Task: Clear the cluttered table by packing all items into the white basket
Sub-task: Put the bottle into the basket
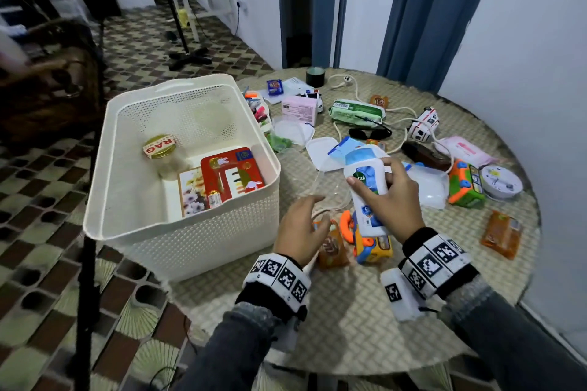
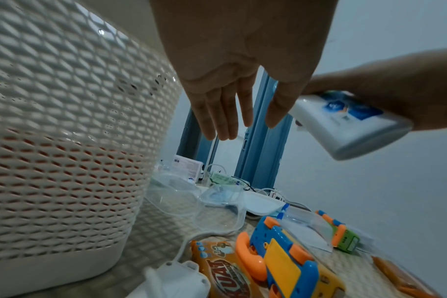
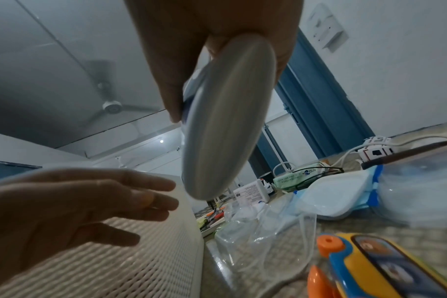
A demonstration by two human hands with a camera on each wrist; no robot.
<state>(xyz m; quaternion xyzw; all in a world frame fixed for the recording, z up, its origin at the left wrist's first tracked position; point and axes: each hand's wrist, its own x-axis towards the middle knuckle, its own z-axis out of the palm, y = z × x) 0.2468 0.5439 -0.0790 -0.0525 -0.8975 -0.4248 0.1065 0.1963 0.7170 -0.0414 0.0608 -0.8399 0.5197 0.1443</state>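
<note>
My right hand [image 1: 386, 197] grips a white Dettol bottle [image 1: 368, 200] with a blue label, held tilted above the table just right of the white basket [image 1: 104, 200]. The bottle's base [image 3: 222, 121] fills the right wrist view; in the left wrist view the bottle [image 2: 345, 125] hangs at the right. My left hand [image 1: 301, 225] hovers beside the bottle with straight, spread fingers [image 2: 222, 121], holding nothing, close to the basket's wall [image 2: 64, 141]. A jar [image 1: 160, 149], a red box [image 1: 233, 173] and a flowered card lie in the basket.
Under my hands lie an orange packet [image 1: 332, 252] and a blue-yellow toy phone [image 1: 371, 244]. Clear plastic containers [image 1: 305, 187], masks, a green wipes pack [image 1: 355, 111], a pink box [image 1: 300, 109], toy vehicles, sunglasses [image 1: 370, 133] and a white cable crowd the round table [image 1: 349, 320].
</note>
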